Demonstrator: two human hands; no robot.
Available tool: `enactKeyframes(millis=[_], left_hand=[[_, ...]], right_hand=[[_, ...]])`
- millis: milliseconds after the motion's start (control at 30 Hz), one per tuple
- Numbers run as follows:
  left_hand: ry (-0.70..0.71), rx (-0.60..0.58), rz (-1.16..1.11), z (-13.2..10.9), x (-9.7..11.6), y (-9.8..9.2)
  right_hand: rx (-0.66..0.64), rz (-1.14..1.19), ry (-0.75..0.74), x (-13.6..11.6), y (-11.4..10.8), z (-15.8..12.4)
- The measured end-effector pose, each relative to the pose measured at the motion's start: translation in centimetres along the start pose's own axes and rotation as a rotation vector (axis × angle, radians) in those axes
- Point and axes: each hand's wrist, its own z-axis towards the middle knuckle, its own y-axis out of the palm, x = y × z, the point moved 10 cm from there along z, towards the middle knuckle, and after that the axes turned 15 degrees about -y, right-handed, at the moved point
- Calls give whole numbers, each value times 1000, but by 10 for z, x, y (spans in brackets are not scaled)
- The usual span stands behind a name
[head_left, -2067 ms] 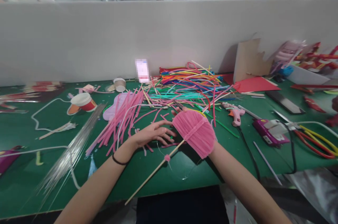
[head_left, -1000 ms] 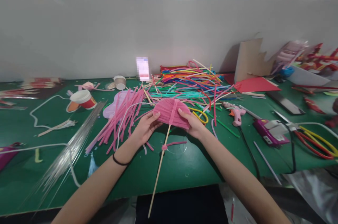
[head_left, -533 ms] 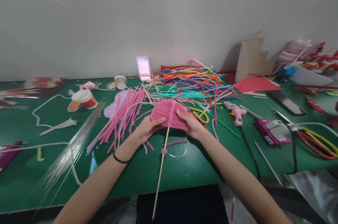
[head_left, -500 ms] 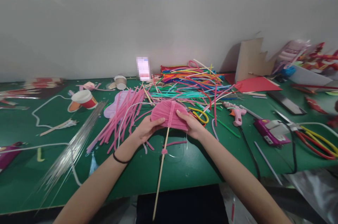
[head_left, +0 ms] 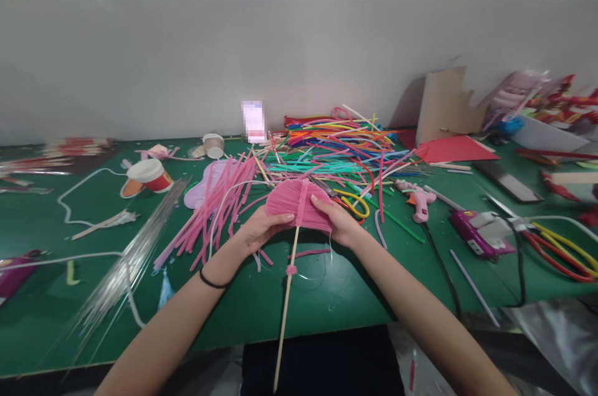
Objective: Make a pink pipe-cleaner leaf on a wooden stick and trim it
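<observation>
Just beyond the grip, pink stems (head_left: 212, 209) and scissors (head_left: 343, 200) crowd in; left hand (head_left: 259, 229) and right hand (head_left: 339, 221) pinch a pink fan (head_left: 299, 203), palms facing inward.

Glue gun (head_left: 417, 202) right of fan (head_left: 299, 204); cup (head_left: 148, 175) left.

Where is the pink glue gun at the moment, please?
In the head view, the pink glue gun lies on the green table, to the right of the right hand and left of a purple tool.
</observation>
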Motion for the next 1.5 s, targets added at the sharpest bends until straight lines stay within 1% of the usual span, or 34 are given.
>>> enactKeyframes(millis=[167,333,533,633,733,933,1033,1100,1200,1300,1433,1500], left_hand=[[-1,-1,-24,-1,1,1],[4,36,-88,0,0,-4],[7,87,-90,3,-1,-10],[17,81,-94,3,0,-10],[28,69,-97,3,1,-10],[0,105,-100,9,-3,-22],[48,132,-151,9,1,-28],[71,125,-186,9,3,-27],[64,107,-203,9,3,-25],[61,103,-231,10,5,-27],[25,86,-301,12,6,-32],[17,94,-265,11,7,-33]], right_hand=[[-38,41,22,2,7,-2],[-19,21,0,-1,8,-3],[-11,6,-1,-1,9,-3],[-16,9,2,0,9,-3],[-10,11,3,1,7,-2],[49,-3,-10,2,-3,3],[67,-24,-14,2,-6,3],[62,-38,-13,2,-7,3],[53,-69,-18,1,-6,3],[55,-86,-38,-2,-5,3],[90,-12,-21,-2,-6,2],[82,28,6,0,-5,2]])
